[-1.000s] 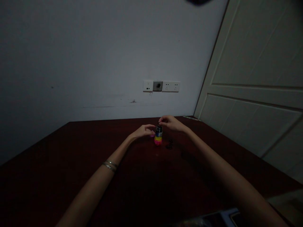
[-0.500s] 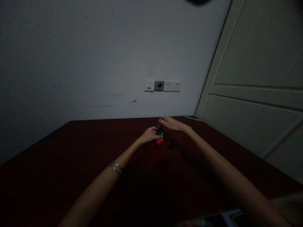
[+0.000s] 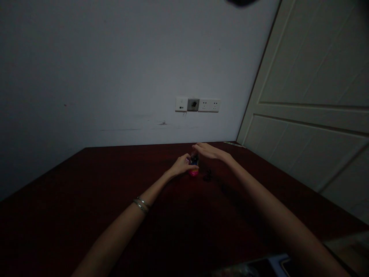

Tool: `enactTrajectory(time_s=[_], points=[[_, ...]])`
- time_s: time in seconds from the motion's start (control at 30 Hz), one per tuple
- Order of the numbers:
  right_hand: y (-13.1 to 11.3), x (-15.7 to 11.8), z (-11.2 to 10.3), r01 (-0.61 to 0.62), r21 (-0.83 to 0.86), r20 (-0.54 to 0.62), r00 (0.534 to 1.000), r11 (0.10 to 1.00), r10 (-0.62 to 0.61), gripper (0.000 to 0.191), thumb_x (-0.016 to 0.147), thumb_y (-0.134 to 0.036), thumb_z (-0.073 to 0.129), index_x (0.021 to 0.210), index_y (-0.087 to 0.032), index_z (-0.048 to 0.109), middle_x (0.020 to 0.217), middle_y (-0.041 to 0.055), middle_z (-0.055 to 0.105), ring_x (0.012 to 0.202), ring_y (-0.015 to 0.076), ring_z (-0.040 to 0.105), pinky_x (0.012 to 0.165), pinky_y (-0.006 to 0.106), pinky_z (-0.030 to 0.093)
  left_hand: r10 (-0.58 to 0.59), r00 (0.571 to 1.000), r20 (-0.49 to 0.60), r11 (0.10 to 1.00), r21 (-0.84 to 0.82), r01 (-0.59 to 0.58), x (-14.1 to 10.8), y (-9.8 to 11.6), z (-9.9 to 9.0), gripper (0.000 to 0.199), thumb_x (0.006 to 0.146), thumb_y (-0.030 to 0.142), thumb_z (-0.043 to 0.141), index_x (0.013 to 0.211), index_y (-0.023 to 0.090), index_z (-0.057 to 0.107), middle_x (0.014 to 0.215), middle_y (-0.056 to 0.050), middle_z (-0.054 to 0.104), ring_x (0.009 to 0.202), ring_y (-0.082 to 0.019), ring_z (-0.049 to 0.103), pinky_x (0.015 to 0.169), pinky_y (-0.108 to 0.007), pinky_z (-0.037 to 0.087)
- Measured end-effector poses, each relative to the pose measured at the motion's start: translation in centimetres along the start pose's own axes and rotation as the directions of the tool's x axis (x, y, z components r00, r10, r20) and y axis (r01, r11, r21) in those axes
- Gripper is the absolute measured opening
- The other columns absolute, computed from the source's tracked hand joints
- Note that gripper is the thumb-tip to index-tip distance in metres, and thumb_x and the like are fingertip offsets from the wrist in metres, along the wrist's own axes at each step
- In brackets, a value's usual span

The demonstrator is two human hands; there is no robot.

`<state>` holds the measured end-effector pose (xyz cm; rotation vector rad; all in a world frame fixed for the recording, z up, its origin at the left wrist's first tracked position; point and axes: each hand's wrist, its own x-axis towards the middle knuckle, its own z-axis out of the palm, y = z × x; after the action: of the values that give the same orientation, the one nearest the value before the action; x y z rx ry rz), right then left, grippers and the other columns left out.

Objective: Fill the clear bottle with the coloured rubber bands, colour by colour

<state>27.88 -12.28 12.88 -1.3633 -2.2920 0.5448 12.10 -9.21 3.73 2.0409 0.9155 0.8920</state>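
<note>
A small see-through container (image 3: 193,173) stands upright on the dark red table, its bottom bright pink with some orange and its upper part dark and blue. My left hand (image 3: 181,165) is wrapped round its left side, thumb across the front. Over the top of the container my right hand (image 3: 208,150) reaches from the right, fingers stretched out and nearly flat. Whether its fingertips touch the rim I cannot tell; its thumb is hidden. Just right of the container lies a little cluster of thin dark loops (image 3: 207,176), too dim to name.
The brown-red table (image 3: 129,169) runs back to a pale wall (image 3: 115,69) with a row of sockets (image 3: 209,105). A white panelled door (image 3: 305,92) borders the right. At the bottom edge lies a flat printed item (image 3: 259,267). A thin strip (image 3: 234,144) lies at the back right.
The fingers of my right hand have straightened and flattened over the container's top. My left hand keeps its hold. The view has brightened slightly.
</note>
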Motion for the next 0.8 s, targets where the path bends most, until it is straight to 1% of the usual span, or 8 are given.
enactTrajectory(time_s=[0.1,0.23,0.33,0.4,0.5,0.6,0.7,0.8], points=[[0.1,0.0,-0.4,0.017,-0.019,-0.048,0.999,1.000,-0.018,0.044,0.089,-0.031,0.030,0.073,-0.012,0.066,0.078,0.0086,0.069,0.078,0.0177,0.059,0.077,0.027,0.041,0.010,1.000,-0.007,1.000,-0.004,-0.010,0.0,-0.2,0.1,0.042,0.056,0.038,0.072,0.082,0.013,0.052,0.069,0.001,0.052,0.060,-0.010,0.046,0.055,-0.023,0.034],[-0.4,-0.5,-0.8,0.025,-0.040,-0.113,0.993,0.999,-0.029,0.044,0.089,-0.031,0.031,0.074,-0.011,0.067,0.081,0.0092,0.069,0.079,0.0178,0.059,0.079,0.027,0.041,0.016,1.000,-0.015,1.000,-0.016,-0.017,0.0,-0.5,0.2,0.041,0.058,0.037,0.071,0.086,0.012,0.053,0.071,-0.001,0.053,0.061,-0.011,0.047,0.056,-0.024,0.036],[-0.6,-1.0,-1.3,0.053,-0.053,-0.184,0.981,0.997,-0.062,0.045,0.089,-0.031,0.030,0.075,-0.012,0.068,0.083,0.0093,0.068,0.079,0.0177,0.060,0.080,0.029,0.041,0.015,1.000,-0.011,0.999,-0.030,-0.016,0.0,-0.8,0.2,0.042,0.059,0.035,0.071,0.089,0.012,0.053,0.073,-0.002,0.054,0.063,-0.011,0.048,0.057,-0.024,0.037],[-0.2,-1.4,-1.6,0.078,-0.062,-0.244,0.965,0.995,-0.091,0.045,0.089,-0.032,0.029,0.076,-0.012,0.068,0.085,0.0091,0.068,0.080,0.0177,0.060,0.081,0.029,0.040,0.016,1.000,-0.005,0.999,-0.042,-0.016,0.0,-1.0,0.3,0.042,0.059,0.035,0.071,0.090,0.012,0.053,0.073,-0.002,0.054,0.063,-0.011,0.049,0.057,-0.024,0.037],[1.4,-2.2,-1.9,0.096,-0.046,-0.310,0.945,0.994,-0.106,0.047,0.089,-0.036,0.029,0.076,-0.013,0.068,0.085,0.0082,0.068,0.082,0.0177,0.059,0.083,0.030,0.040,0.022,1.000,0.006,0.998,-0.051,-0.021,0.1,-1.4,0.5,0.043,0.059,0.037,0.071,0.089,0.012,0.052,0.071,0.000,0.053,0.060,-0.009,0.046,0.055,-0.022,0.035],[3.9,-3.1,-1.7,0.061,-0.009,-0.346,0.936,0.998,-0.060,0.048,0.088,-0.040,0.029,0.077,-0.014,0.068,0.084,0.0073,0.068,0.083,0.0179,0.060,0.083,0.030,0.040,0.030,0.999,0.020,0.997,-0.075,-0.029,0.3,-1.8,0.9,0.046,0.058,0.039,0.072,0.089,0.013,0.050,0.068,0.002,0.050,0.057,-0.008,0.044,0.053,-0.021,0.033],[6.6,-4.2,-0.5,-0.037,-0.001,-0.359,0.933,0.999,0.034,0.047,0.086,-0.042,0.032,0.078,-0.014,0.069,0.086,0.0074,0.069,0.083,0.0189,0.060,0.081,0.030,0.041,0.030,0.999,0.012,0.994,-0.103,-0.029,0.6,-1.8,0.4,0.047,0.056,0.041,0.072,0.087,0.013,0.049,0.066,0.003,0.050,0.056,-0.008,0.044,0.051,-0.020,0.031],[9.1,-5.3,1.5,-0.164,0.055,-0.287,0.942,0.985,0.173,0.043,0.082,-0.042,0.038,0.080,-0.013,0.070,0.081,0.0066,0.069,0.077,0.0193,0.061,0.073,0.028,0.044,0.000,1.000,-0.021,0.999,-0.046,-0.001,0.7,-0.7,-1.3,0.041,0.059,0.047,0.068,0.073,0.014,0.049,0.060,0.004,0.048,0.052,-0.007,0.040,0.049,-0.020,0.029]])
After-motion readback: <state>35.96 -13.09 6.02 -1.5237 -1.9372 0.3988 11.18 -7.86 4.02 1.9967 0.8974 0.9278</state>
